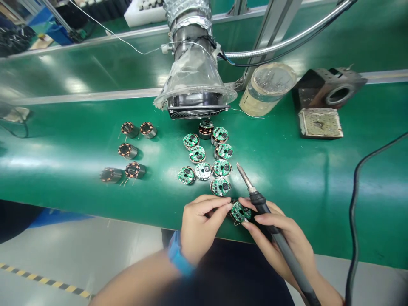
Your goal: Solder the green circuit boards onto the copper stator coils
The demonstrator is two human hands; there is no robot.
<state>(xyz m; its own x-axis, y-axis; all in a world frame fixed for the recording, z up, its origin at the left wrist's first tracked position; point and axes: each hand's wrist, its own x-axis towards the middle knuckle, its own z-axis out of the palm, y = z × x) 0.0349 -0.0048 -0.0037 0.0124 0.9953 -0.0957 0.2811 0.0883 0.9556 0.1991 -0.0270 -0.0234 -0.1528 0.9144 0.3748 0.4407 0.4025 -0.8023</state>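
Snugly between the left hand [200,227] and the right hand [280,238], a round green circuit board [240,211], low on the near part of the green bench mat [63,178]. Left fingers [219,209] curled inward, pinching the board's left edge; right fingertips [246,225] just under its right edge, possibly steadying it, though exact contact hidden. Also in the right hand, a black soldering iron [259,203], gripped like a pen, its metal tip angled far and left, apart from the pinched board and just beside the closest board of a loose cluster. Around the left wrist, a blue wristband [180,255].

Farther away, that cluster of similar round boards [222,168], and to its left, five coil-wound cylinders [134,170] in a scattered group. Beyond them, a fume extractor with a fan grille [197,112], and to its right, a tape-wrapped roll [267,89], a scorched metal block [330,89] and a flat, soiled square pad [320,123]. Along the right side, a black cable [353,212].
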